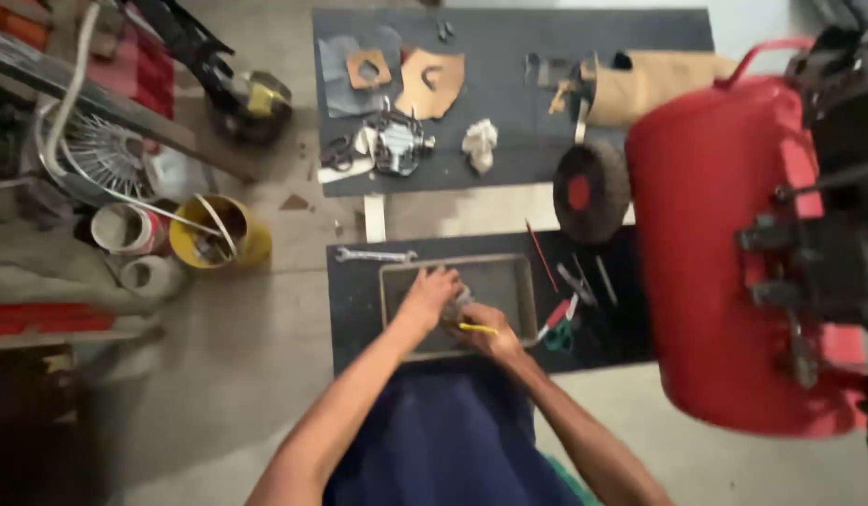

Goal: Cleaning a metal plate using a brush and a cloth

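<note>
My left hand (428, 291) reaches into a shallow grey metal tray (520, 274) on a dark mat and rests on a small grey metal part (458, 302). My right hand (488, 330) is beside it at the tray's near side, gripping a thin yellow tool (478, 328) whose tip points left toward the part. Both hands touch over the part, which is mostly hidden by my fingers.
A wrench (374, 254) lies left of the tray. Pliers and screwdrivers (570, 300) lie to its right. A big red tank (734, 253) with a black wheel (591, 190) stands at right. A far mat holds gasket cutouts (429, 82), a metal part (396, 142) and a rag. Yellow bucket (218, 234) at left.
</note>
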